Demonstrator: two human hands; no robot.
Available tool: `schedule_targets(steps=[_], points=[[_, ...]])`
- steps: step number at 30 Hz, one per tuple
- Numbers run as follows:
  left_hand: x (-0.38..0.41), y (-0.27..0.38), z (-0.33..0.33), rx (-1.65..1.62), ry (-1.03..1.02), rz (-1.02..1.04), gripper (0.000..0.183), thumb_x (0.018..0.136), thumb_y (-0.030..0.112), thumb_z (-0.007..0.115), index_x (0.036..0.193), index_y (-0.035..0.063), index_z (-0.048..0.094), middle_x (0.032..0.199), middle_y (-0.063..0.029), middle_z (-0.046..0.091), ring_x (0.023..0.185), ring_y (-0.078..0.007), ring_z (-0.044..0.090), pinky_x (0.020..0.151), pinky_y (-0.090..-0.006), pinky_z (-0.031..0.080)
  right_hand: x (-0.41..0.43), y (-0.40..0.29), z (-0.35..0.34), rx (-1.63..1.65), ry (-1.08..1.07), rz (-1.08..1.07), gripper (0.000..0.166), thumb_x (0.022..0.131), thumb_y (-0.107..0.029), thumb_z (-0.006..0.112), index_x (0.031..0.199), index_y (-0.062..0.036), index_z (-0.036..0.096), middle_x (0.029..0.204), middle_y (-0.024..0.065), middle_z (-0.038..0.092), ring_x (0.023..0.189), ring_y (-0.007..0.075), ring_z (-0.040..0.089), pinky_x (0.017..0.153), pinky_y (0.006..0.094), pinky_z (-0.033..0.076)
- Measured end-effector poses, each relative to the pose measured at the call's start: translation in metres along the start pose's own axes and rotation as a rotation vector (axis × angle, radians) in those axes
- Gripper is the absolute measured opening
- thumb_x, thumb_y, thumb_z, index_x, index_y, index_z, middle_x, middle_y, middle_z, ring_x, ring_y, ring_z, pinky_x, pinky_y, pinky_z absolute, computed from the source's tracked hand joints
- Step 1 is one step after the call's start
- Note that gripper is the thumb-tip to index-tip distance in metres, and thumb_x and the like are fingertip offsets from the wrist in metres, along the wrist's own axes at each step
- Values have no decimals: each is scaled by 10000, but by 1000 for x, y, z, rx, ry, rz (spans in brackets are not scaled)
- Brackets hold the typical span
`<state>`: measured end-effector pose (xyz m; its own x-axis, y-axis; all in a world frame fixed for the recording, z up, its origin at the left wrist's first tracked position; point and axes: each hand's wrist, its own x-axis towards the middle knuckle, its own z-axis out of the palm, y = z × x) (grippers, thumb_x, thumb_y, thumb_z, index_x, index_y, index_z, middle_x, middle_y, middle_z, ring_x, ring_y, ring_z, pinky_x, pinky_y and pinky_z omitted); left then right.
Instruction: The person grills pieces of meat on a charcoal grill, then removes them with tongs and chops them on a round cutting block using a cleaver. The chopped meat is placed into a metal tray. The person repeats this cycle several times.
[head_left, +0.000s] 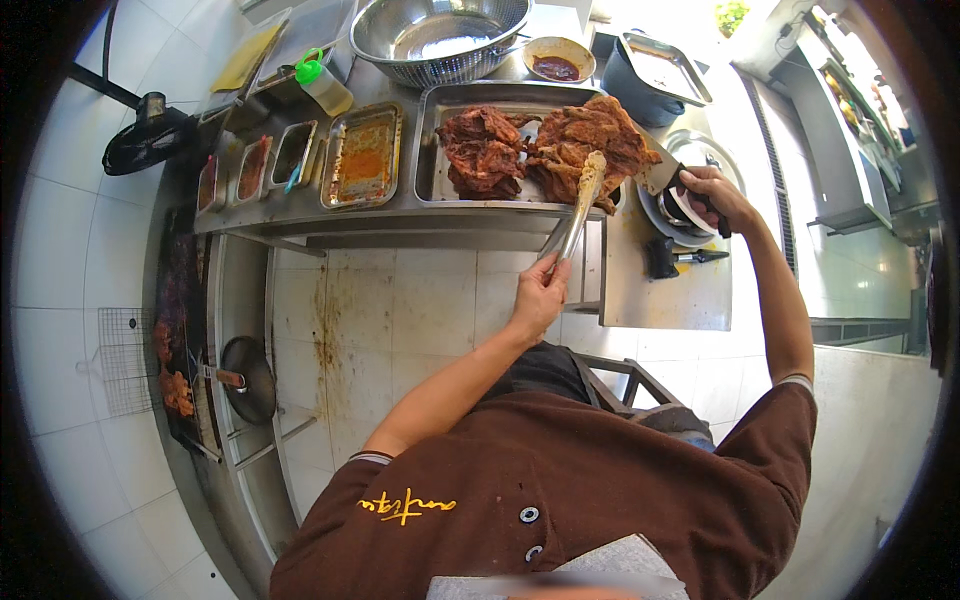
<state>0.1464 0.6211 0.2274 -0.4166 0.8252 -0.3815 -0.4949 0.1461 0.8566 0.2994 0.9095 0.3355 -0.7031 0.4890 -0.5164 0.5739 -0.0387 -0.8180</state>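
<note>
My left hand grips metal tongs, whose tips rest against a browned, flattened whole chicken. In my right hand is the dark handle of a cleaver. Its broad blade reaches to the right side of that chicken, and part of it is hidden by the meat. To the left, a second, darker red chicken lies in the same stainless steel tray. The browned chicken covers the tray's right end and overhangs its front rim.
Behind the tray stand a steel colander and a bowl of dark red sauce. An oily tray, small containers and a green-capped bottle are left. At right are a dark pot and a black-handled brush or torch-like tool.
</note>
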Motion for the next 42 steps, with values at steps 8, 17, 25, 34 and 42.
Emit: schedule_targets(steps=[8,17,25,34,42], points=[[20,3,35,-104,137,-107,211,961,254,520,1000,54,577,561,66,403,459,-28,338,408,-200,272,70,-20,-27,-214,-101,48,337,954,-327,482,831,-22,559,494,-39,368,346,64,321,339,229,259],[17,24,36,-101,73,-284,330,945,337,529,1186,114,505,593,13,461,404,-50,402,359,-197,317,69,-25,-41,-355,25,15,346,938,-340,510,840,-14,574,537,-28,397,404,58,374,355,229,283],[9,63,33,-173,-43,-426,308,944,390,508,1089,121,466,633,-20,487,430,-89,447,362,-221,358,28,-29,-31,-324,248,-166,326,931,-344,523,826,-38,553,546,-46,392,410,41,343,354,215,281],[-32,94,10,-313,-179,-574,304,950,425,475,964,126,427,646,-27,465,425,-77,421,332,-220,337,29,-23,7,-458,174,-107,379,923,-365,530,799,-11,584,523,-38,402,420,60,386,391,251,303],[-87,110,-61,-332,-192,-330,384,952,508,396,971,129,448,618,-4,432,372,-48,363,303,-199,302,-11,-5,36,-58,304,-234,288,954,-346,493,878,-73,540,449,-59,323,327,31,269,321,211,165]])
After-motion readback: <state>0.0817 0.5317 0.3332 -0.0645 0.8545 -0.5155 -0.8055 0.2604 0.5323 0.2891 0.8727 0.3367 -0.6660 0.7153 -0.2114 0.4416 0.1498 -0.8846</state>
